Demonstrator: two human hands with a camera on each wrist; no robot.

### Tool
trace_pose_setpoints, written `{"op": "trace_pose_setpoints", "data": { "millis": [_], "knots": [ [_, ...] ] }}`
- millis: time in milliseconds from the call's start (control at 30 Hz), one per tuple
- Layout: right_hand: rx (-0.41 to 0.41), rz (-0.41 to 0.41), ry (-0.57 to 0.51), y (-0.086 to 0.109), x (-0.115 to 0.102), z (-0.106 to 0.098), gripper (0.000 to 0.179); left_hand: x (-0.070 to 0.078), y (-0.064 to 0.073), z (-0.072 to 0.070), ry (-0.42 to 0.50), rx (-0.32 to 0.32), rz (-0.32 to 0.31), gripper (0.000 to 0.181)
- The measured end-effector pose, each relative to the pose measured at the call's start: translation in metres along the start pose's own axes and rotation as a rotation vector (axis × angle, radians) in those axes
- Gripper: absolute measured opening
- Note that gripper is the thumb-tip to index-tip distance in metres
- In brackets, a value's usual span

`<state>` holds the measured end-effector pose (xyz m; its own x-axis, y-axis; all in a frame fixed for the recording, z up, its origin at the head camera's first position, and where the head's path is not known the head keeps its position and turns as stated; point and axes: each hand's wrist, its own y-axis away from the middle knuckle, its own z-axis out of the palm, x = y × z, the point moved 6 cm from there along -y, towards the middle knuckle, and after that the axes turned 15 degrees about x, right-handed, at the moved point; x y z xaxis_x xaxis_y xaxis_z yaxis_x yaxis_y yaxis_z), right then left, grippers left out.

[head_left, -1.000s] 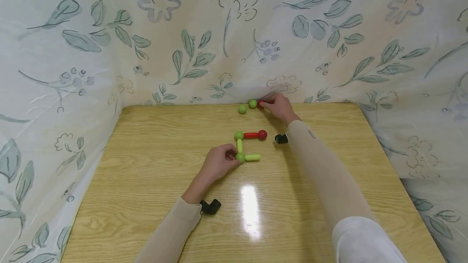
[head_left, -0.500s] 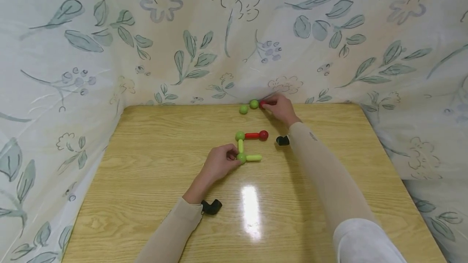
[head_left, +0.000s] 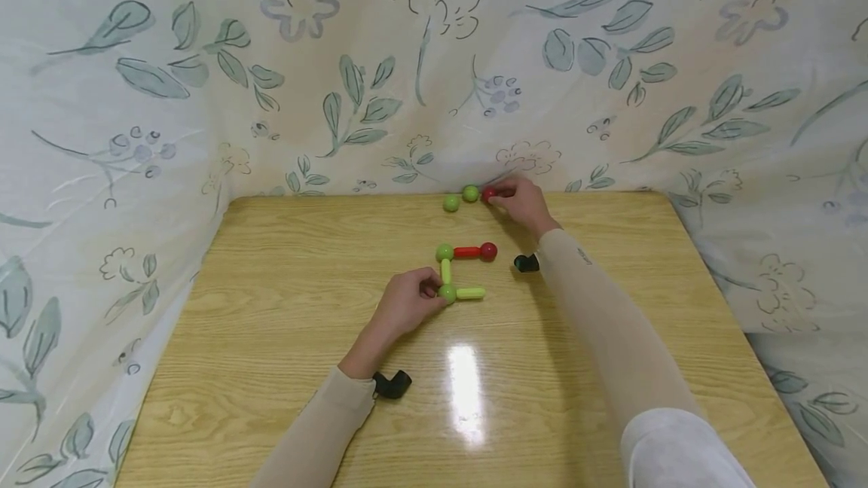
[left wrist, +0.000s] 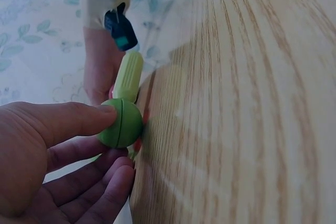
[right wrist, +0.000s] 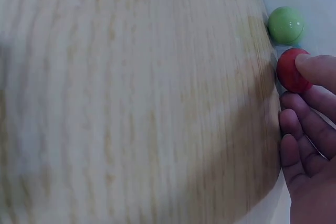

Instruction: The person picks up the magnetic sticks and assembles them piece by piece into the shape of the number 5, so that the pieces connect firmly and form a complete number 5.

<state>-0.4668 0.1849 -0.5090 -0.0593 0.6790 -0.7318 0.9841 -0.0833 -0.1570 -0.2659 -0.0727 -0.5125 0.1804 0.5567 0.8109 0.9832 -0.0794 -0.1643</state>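
Observation:
In the head view, my left hand [head_left: 411, 300] pinches a green ball [left wrist: 122, 124] between thumb and fingers. From this ball a yellow-green rod [head_left: 471, 293] points right. A second yellow-green rod [head_left: 446, 272] runs back to another green ball [head_left: 444, 252], where a red rod [head_left: 466, 252] leads to a dark red ball [head_left: 488, 251]. This joined figure lies on the table. At the table's back edge, my right hand [head_left: 522, 202] holds a separate red ball [right wrist: 292, 71], its thumb on top in the right wrist view.
Two loose green balls, a nearer one [head_left: 450, 203] and a farther one [head_left: 471, 193], sit left of the red ball at the back edge. Flower-printed cloth [head_left: 434, 59] rises behind the wooden table [head_left: 285, 262] and along its sides.
My right hand and its red ball have shifted slightly right, so a small gap shows beside the neighbouring green ball. My left hand keeps its hold on the joined figure.

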Motion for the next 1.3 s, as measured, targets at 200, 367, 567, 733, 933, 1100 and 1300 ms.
{"op": "trace_pose_setpoints", "data": {
  "millis": [200, 367, 567, 733, 933, 1100, 1300],
  "knots": [
    [-0.009, -0.019, -0.025, 0.003, 0.002, -0.002, 0.031, 0.001, 0.000, 0.000, 0.004, 0.002, 0.002, 0.017],
    [-0.016, -0.017, -0.037, 0.007, 0.008, -0.006, 0.030, 0.001, 0.000, 0.000, 0.007, -0.002, -0.002, 0.017],
    [-0.019, -0.021, -0.054, 0.013, 0.010, -0.010, 0.031, 0.001, 0.000, -0.001, -0.001, -0.008, 0.000, 0.017],
    [-0.023, -0.018, -0.088, 0.020, 0.011, -0.013, 0.033, 0.000, 0.000, 0.000, -0.001, -0.006, 0.001, 0.017],
    [-0.007, -0.034, -0.095, 0.029, 0.016, -0.018, 0.032, 0.002, 0.001, 0.000, 0.001, 0.001, 0.002, 0.017],
    [-0.009, -0.035, -0.110, 0.038, 0.017, -0.021, 0.032, 0.002, 0.001, 0.000, 0.002, 0.007, 0.000, 0.017],
    [-0.009, -0.028, -0.116, 0.045, 0.016, -0.024, 0.033, 0.001, 0.001, 0.001, -0.005, 0.013, 0.002, 0.017]
  ]
}}
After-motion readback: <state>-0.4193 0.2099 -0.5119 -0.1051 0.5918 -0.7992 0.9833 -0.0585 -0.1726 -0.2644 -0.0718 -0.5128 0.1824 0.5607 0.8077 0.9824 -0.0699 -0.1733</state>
